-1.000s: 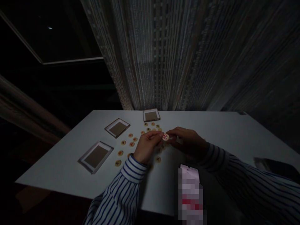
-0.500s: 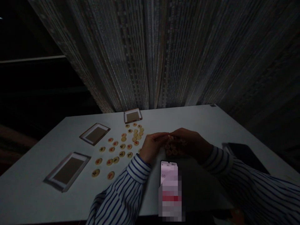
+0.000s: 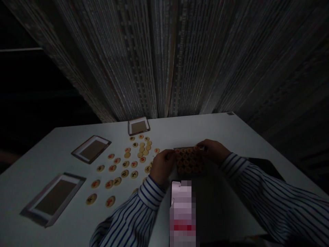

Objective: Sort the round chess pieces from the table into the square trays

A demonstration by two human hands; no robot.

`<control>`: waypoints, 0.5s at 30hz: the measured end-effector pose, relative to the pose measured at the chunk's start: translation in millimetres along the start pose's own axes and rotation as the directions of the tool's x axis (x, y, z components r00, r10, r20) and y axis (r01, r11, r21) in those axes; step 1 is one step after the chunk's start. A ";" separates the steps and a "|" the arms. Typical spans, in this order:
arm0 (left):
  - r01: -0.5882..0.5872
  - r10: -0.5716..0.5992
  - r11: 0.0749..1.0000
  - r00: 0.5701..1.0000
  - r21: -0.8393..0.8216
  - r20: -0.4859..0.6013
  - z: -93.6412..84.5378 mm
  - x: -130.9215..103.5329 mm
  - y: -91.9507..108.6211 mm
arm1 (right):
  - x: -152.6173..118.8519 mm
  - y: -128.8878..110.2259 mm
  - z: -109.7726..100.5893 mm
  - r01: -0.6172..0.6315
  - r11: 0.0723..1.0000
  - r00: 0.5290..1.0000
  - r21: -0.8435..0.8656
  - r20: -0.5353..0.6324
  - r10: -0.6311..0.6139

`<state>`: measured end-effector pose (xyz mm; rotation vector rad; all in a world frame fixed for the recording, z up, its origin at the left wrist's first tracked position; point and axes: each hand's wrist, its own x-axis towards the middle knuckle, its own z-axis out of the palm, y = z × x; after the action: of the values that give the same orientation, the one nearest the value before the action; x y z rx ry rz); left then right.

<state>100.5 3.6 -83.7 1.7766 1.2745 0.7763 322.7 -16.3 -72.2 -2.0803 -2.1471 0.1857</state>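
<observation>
A small dark tray (image 3: pixel 190 174) is packed with rows of round Chinese chess pieces (image 3: pixel 187 160), their marks dim in the shadow. My left hand (image 3: pixel 162 166) is closed at the tray's left edge, thumb and fingers bent against it. At the far right corner of the tray, my right hand (image 3: pixel 214 151) has its fingertips pinched on a chess piece (image 3: pixel 196 148). Loose pieces (image 3: pixel 124 173) with red or black characters lie spread left of my left hand; several others (image 3: pixel 141 150) show plain faces.
A lit phone (image 3: pixel 176 195) lies in front of the tray. Three shallow box lids or trays (image 3: pixel 67 177), (image 3: pixel 102 140), (image 3: pixel 146 120) stand along the left and back. A dark flat object (image 3: pixel 267 166) is partly behind my right sleeve. String curtains (image 3: pixel 164 61) hang beyond the table.
My hands have moved apart, left hand to the tray's left side and right hand to its far right corner. The filled tray shows more fully. The view has shifted slightly right.
</observation>
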 end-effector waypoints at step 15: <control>0.002 -0.002 1.000 1.000 0.019 0.018 -2.3 2.7 -8.8 | 10.0 2.8 6.5 -0.012 0.999 0.997 -0.031 0.079 0.014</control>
<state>95.3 8.3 -90.1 1.7935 1.2758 0.7473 324.0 -6.1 -79.0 -2.1388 -2.1950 0.2429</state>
